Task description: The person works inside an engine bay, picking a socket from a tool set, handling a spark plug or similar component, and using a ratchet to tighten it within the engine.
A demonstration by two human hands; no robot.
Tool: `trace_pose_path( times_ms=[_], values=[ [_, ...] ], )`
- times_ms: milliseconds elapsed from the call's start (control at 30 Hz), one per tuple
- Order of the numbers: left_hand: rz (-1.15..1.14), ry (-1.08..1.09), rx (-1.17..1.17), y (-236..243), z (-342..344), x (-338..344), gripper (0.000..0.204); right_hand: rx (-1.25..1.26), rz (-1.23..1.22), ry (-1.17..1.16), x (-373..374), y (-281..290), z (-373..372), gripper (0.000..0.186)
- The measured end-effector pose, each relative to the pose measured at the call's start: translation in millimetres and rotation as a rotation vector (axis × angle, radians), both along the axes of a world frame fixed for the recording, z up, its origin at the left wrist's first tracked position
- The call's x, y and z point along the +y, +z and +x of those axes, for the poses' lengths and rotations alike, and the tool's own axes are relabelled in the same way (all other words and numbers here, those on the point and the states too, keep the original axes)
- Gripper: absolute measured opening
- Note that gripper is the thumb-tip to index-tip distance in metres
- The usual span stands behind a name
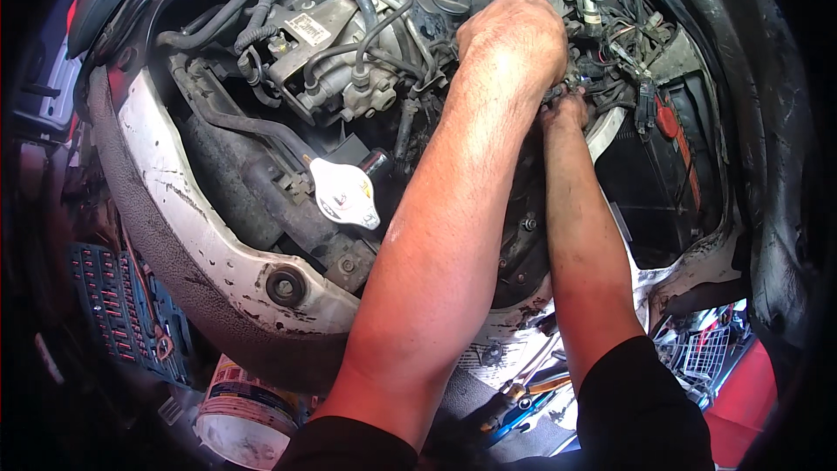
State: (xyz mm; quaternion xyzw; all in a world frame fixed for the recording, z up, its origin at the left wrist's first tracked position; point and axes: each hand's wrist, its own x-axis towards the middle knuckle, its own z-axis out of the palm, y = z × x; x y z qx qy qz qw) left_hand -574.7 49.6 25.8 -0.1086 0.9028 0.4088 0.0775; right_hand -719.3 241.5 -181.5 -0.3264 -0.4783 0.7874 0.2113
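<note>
My left hand point(514, 33) reaches deep into the engine bay, over the engine beside a black oil filler cap point(452, 2). Its wrist is bent and the back faces up; the fingers are hidden beneath it. Just right of it and lower, my right hand point(568, 111) is closed, its fingertips bent up against wiring and small fittings point(573, 85). What those fingers grip is too small and covered to make out. Left of my left forearm sits a pale metal radiator cap point(342, 194). Hoses and a metal engine housing point(353, 78) lie further left.
A black battery point(649, 183) with a red terminal cover point(667, 121) stands right of my right forearm. The white front panel point(187, 183) curves along the near side. Below are a socket set point(131, 314), a white bucket point(244, 419), hand tools point(523, 406) and a wire basket point(706, 351).
</note>
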Motion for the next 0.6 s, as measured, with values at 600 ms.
trace_pose_path(
  times_ms=[600],
  values=[
    [-0.015,-0.025,0.015,1,-2,0,0.050,0.155,-0.141,0.035,25,-40,-28,0.013]
  ],
)
